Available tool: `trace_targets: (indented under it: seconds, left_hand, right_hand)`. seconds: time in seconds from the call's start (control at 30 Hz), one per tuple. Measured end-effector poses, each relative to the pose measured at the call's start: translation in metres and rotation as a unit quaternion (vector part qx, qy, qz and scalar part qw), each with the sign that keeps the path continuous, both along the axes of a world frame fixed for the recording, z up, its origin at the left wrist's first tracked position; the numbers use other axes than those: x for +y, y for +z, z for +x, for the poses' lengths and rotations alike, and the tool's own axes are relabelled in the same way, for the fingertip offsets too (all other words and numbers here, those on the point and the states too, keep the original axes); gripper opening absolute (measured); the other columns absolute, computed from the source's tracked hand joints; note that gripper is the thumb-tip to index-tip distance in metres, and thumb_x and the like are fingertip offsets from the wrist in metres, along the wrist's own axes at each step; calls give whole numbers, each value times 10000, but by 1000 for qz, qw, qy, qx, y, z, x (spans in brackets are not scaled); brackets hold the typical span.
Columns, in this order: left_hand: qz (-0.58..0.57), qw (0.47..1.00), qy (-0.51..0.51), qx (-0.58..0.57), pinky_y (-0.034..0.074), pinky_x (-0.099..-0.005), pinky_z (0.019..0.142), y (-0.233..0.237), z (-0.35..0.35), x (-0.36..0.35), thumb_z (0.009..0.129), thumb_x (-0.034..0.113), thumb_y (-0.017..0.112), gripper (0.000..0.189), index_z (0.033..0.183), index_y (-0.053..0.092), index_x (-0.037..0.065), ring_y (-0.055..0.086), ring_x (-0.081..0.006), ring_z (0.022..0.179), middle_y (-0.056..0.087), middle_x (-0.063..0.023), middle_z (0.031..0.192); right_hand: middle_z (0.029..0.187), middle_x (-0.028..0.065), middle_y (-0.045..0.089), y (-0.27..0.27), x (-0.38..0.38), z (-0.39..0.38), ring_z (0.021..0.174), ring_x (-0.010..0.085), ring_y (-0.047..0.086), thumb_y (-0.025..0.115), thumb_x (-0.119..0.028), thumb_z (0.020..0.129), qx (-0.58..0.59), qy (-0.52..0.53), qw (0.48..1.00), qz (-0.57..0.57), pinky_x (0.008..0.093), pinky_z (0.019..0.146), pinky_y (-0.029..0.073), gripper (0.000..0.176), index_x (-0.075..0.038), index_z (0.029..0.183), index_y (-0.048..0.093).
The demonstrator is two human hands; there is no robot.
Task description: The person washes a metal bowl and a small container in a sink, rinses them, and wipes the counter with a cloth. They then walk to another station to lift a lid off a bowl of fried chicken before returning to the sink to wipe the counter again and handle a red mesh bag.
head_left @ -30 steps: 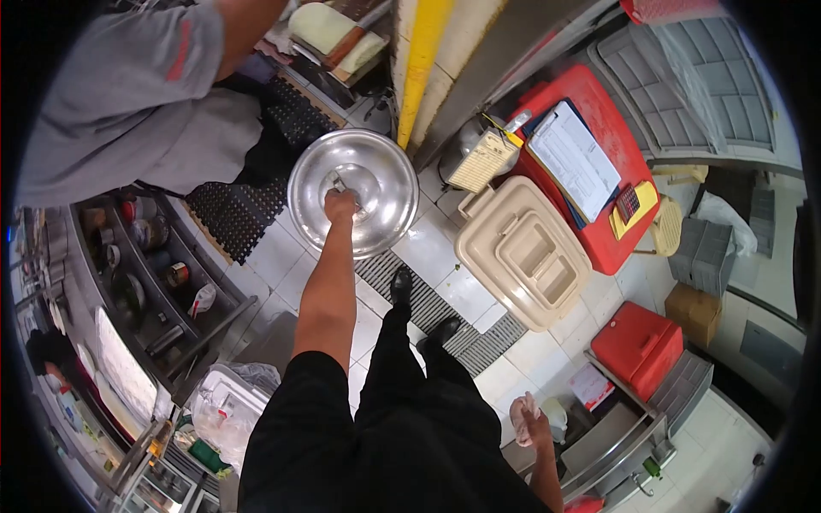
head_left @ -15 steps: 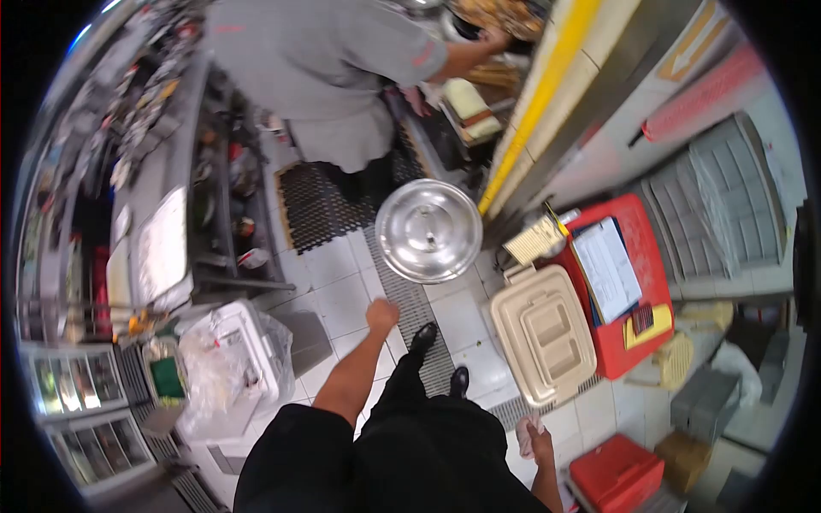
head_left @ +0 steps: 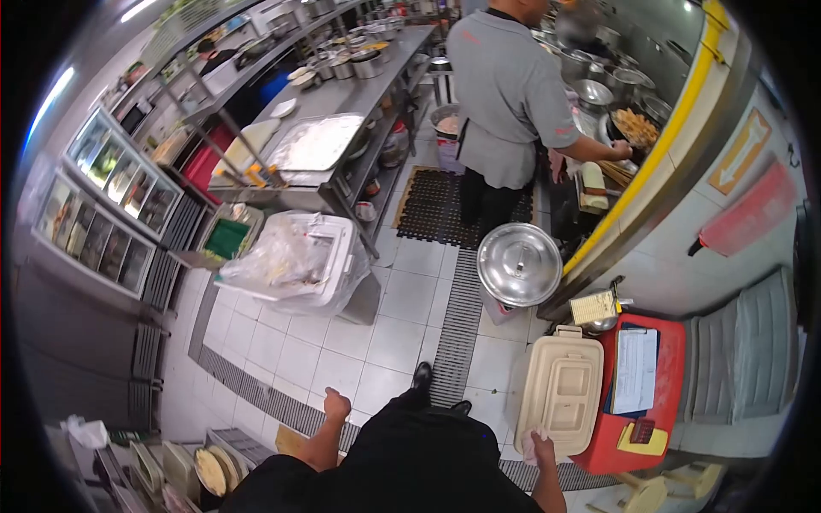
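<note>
Pale cloth [head_left: 527, 441] is bunched in our right hand [head_left: 540, 448]. Its fingers are closed round the cloth, as far as the small view lets us tell. Hand and cloth hang just beside the near left corner of the beige bin [head_left: 560, 393]. Our left hand [head_left: 336, 403] is curled into a loose fist with nothing in it, over the white tiled floor [head_left: 376, 333].

We judge the step in hand to be carrying the cloth along the aisle. To do it well:
- Keep the cloth gathered so no end trails.
- Place feet squarely on the drain grate [head_left: 457, 321].
- Stay clear of the person in the grey shirt [head_left: 505, 85] at the stove.

Containers:
- The beige bin stands on the floor with its lid shut; contents hidden.
- The steel lid [head_left: 519, 263] covers a pot at the far end of the grate; contents hidden.
- The white bin [head_left: 299, 256], beside the worktop [head_left: 329, 98] leg, is lined with a clear bag; we cannot tell what it holds.
</note>
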State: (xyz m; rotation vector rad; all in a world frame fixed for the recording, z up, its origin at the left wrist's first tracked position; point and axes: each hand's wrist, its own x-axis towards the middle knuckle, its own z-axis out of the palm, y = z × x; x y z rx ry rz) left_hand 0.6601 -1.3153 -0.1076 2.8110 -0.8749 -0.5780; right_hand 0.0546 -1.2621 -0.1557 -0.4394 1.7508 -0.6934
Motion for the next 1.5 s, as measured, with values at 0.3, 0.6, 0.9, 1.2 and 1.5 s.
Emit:
trace_targets:
  seconds: [0.3,0.6,0.9,1.2,1.5]
  left_hand:
    - [-110,921,102,360,476,-293,424,19,23,39,835,166,538,187,951,611,39,567,-147,540,591,-67,691]
    - [-76,922,147,349,479,-366,449,-31,101,218,834,177,486,251,818,591,-50,548,-228,437,597,-161,604]
    - [34,891,228,391,448,-398,403,-144,177,408,752,33,527,388,1134,587,-2,609,-271,565,625,-174,747]
    - [-311,806,385,325,369,-380,408,-75,157,407,871,233,491,302,625,552,69,451,-184,397,455,-61,462]
    - [-325,816,320,356,510,-317,675,73,105,386,886,173,524,345,1216,578,92,608,-187,760,620,-107,916]
  right_hand:
    - [950,122,650,12,-59,78,828,225,643,695,-256,817,41,231,972,-12,352,698,522,469,52,1147,568]
    - [1025,157,645,32,-132,199,839,249,653,681,-210,815,-3,310,946,-98,343,741,524,493,71,1191,528]
    - [1074,198,624,91,-63,322,882,289,645,510,-484,918,188,410,892,-13,385,733,526,612,48,1221,514]
    - [1106,238,636,92,-110,427,1015,358,622,377,-445,974,442,694,520,-229,470,836,478,560,12,1257,533]
    - [783,29,627,139,-50,699,671,114,589,507,-303,957,-113,828,531,-140,276,557,481,346,4,1062,625]
